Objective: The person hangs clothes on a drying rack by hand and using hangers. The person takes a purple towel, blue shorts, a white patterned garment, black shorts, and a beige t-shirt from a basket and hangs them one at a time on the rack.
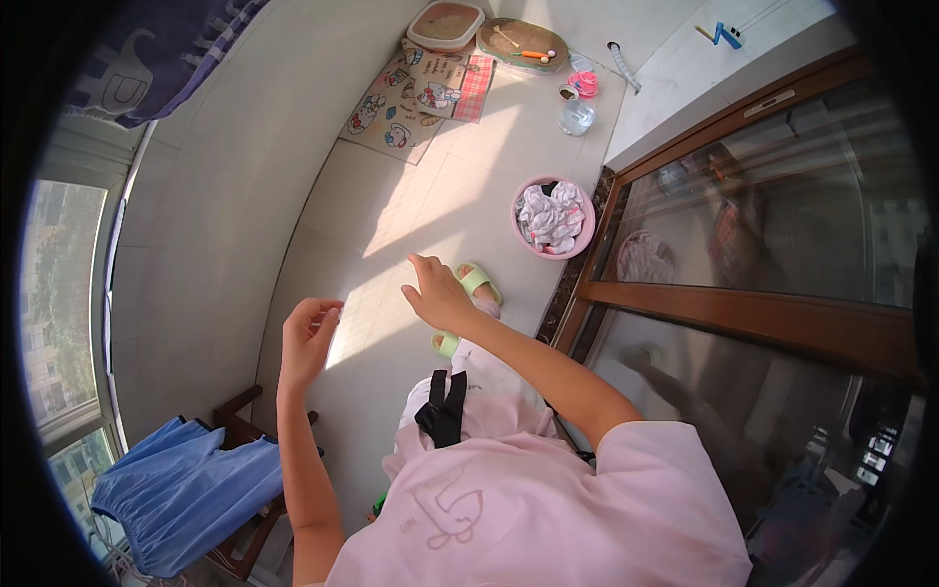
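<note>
My left hand (309, 339) is raised over the tiled floor at the left, its fingers bent, thumb near the fingertips; I see nothing held in it. My right hand (437, 292) hangs in the air to the right of it, palm down, thumb and fingers apart and nothing in its grasp. Beyond the right hand, against the door sill, a round pink basin (516, 218) holds crumpled white cloths with pink and black parts. Green slippers (477, 282) are on my feet below the right hand.
A wood-framed glass sliding door (741, 314) runs along the right. Blue cloth (198, 488) lies over a wooden chair (238, 403) at lower left. Patterned mats (400, 110), two shallow tubs (522, 45) and a clear water container (576, 117) are at the far end.
</note>
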A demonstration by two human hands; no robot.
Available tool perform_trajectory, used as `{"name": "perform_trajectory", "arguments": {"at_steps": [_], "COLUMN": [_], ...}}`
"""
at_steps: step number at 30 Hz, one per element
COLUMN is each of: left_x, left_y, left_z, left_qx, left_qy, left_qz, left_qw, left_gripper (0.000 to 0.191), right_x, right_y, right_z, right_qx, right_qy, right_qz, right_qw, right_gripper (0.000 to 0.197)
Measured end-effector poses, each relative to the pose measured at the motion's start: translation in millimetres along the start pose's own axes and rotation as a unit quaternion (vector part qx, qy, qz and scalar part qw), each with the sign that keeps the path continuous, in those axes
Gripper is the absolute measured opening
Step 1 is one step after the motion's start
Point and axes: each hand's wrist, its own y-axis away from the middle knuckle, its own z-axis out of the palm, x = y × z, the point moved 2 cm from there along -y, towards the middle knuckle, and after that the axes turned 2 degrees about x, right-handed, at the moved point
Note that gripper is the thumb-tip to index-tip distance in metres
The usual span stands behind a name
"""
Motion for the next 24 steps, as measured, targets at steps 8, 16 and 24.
{"name": "perform_trajectory", "arguments": {"at_steps": [8,16,24], "left_x": [122,246,311], "left_y": [-151,-287,-399], "left_z": [119,238,298], "left_qx": [-0.198,-0.289,-0.322], "left_qy": [-0.006,-0.014,0.007], "left_qz": [0.102,0.14,0.139], "left_qw": [0.975,0.947,0.936], "left_gripper": [0.017,0.016,0.017], "right_x": [168,287,341], "right_y": [26,-30,-184], "right_z": [-169,-301,-418], "right_qx": [0.257,0.362,0.432], "right_qy": [-0.071,-0.145,-0.263], "right_qz": [0.236,0.306,0.238], "right_qw": [0.935,0.868,0.829], "right_gripper": [0.051,0.05,0.048]}}
